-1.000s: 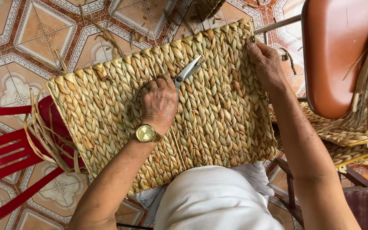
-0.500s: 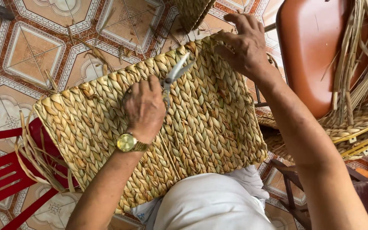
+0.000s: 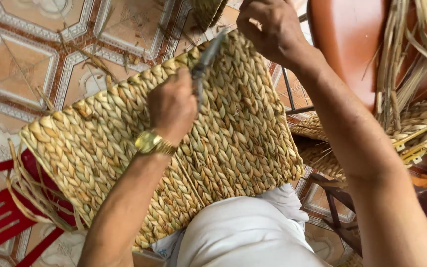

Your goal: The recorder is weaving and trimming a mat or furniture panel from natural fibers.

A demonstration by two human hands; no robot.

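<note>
A large woven straw mat (image 3: 100,143) of braided tan fibre lies tilted across my lap. My left hand (image 3: 171,106), with a gold wristwatch (image 3: 150,142) on the wrist, rests on the mat and is closed around small metal scissors (image 3: 206,59) whose blades point up toward the mat's far edge. My right hand (image 3: 268,27) grips the mat's upper right corner, fingers curled over the edge. Loose straw ends stick out at the mat's left side.
A red plastic stool (image 3: 1,217) stands at the lower left under the mat. An orange-brown chair back (image 3: 352,44) is at the upper right, with loose straw bundles (image 3: 411,59) and more woven pieces (image 3: 421,128) beside it. Patterned floor tiles (image 3: 25,64) lie beyond.
My right hand has pulled the mat's far corner up and toward me, tilting the mat. My left hand with the scissors has slid toward that raised edge.
</note>
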